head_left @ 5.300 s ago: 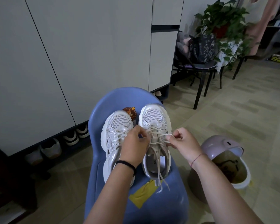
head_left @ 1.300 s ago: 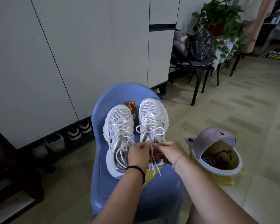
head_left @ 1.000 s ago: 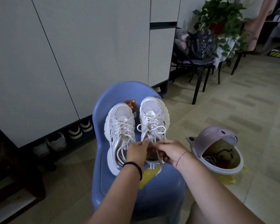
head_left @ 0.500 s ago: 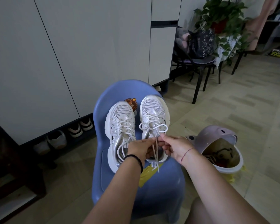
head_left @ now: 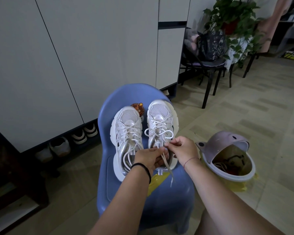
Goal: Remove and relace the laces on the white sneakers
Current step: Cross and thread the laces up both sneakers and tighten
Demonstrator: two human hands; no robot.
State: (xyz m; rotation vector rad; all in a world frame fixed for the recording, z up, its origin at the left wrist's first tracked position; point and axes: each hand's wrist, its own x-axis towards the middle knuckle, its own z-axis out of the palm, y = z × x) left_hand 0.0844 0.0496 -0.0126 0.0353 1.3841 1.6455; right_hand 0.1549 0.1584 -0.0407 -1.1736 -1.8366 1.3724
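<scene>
A pair of white sneakers is seen from above, set side by side on the seat of a blue chair (head_left: 126, 94), toes toward its backrest. The left sneaker (head_left: 127, 122) is laced, its loose ends lying inside its opening. The right sneaker (head_left: 159, 112) is laced up its tongue, and its lace (head_left: 159, 133) is formed into two loops over the upper eyelets.

The left hand (head_left: 148, 158) is curled over the heel end of the right sneaker, and the lace is pinched between its thumb and bent fingers. The right hand (head_left: 182, 150) is held just beside it, and the lace at the base of the loops is pinched by its thumb and forefinger, the other fingers folded in. Two lace ends hang from between the hands toward the chair's front edge. A black band (head_left: 143, 167) is worn on the left wrist and a thin red string (head_left: 190, 161) on the right.

A cartoon sticker (head_left: 137, 107) is stuck to the chair's backrest between the toes. A yellow patch (head_left: 157, 180) is fixed to the seat near the heels. A lidded pink bin (head_left: 224, 143) stands on the floor to the chair's right. White cabinets (head_left: 92, 48) stand behind the chair, with shoes (head_left: 78, 136) tucked beneath them.
</scene>
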